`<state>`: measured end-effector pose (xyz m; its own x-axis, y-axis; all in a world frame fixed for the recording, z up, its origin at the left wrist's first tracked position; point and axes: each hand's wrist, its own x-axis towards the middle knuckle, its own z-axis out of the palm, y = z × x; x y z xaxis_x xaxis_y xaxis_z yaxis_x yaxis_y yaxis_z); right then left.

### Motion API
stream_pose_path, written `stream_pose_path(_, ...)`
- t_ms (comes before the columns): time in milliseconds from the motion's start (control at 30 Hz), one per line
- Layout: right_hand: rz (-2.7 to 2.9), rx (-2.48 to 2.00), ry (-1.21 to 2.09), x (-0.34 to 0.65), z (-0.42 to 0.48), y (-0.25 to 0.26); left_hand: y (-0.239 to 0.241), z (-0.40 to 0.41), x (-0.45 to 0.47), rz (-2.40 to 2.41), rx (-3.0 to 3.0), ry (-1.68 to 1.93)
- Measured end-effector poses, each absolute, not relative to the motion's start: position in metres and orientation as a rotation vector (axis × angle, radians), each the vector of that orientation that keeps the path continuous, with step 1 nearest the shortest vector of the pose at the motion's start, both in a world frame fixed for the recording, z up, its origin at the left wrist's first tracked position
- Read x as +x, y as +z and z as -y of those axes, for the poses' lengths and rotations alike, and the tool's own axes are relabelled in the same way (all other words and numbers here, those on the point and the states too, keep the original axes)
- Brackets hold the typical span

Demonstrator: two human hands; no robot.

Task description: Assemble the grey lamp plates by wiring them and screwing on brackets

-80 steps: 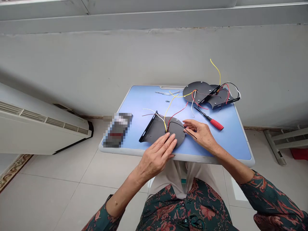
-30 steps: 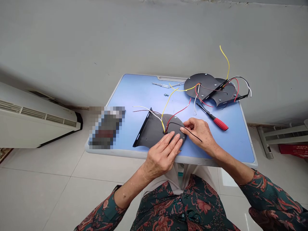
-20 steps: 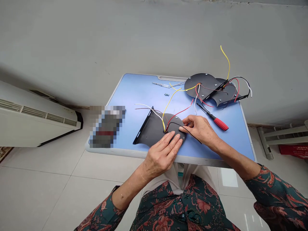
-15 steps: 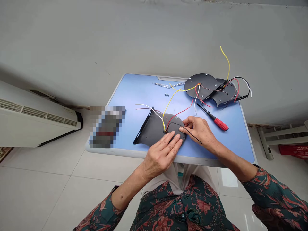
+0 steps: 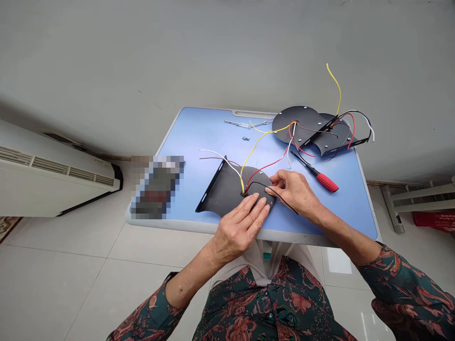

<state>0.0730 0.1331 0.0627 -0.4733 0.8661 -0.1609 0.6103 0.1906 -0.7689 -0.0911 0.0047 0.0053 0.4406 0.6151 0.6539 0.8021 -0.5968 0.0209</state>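
A black metal plate (image 5: 222,192) with a rounded end and a slotted, bent flange lies near the front of the blue table. White, yellow, red, brown and black wires come up through its centre hole. My left hand (image 5: 241,222) lies on the rounded part, its fingers stretched out flat. At the plate's right edge, my right hand (image 5: 293,189) has thumb on top and fingers curled at the rim, gripping it. The loose black wire (image 5: 261,183) runs across under my right thumb area and over the hand. A screw sits in the plate near its top edge.
Two more black plates with wires, one a round-ended plate (image 5: 298,123), overlap at the back right. A red-handled screwdriver (image 5: 326,182) lies right of my hand. Small screws (image 5: 245,138) and a clear tester screwdriver (image 5: 237,124) lie further back. A pixelated object (image 5: 158,187) is at left.
Both hands stay in the same place on the plate. The view has shifted very slightly; nothing else has visibly moved.
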Motion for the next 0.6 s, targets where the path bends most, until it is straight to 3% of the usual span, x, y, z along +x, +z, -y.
stream_pose_path(600,2.149,-1.418,1.170,0.0699,-0.1259,0.0577,0.0022,-0.0056,-0.0851,1.252,-2.333,-0.990)
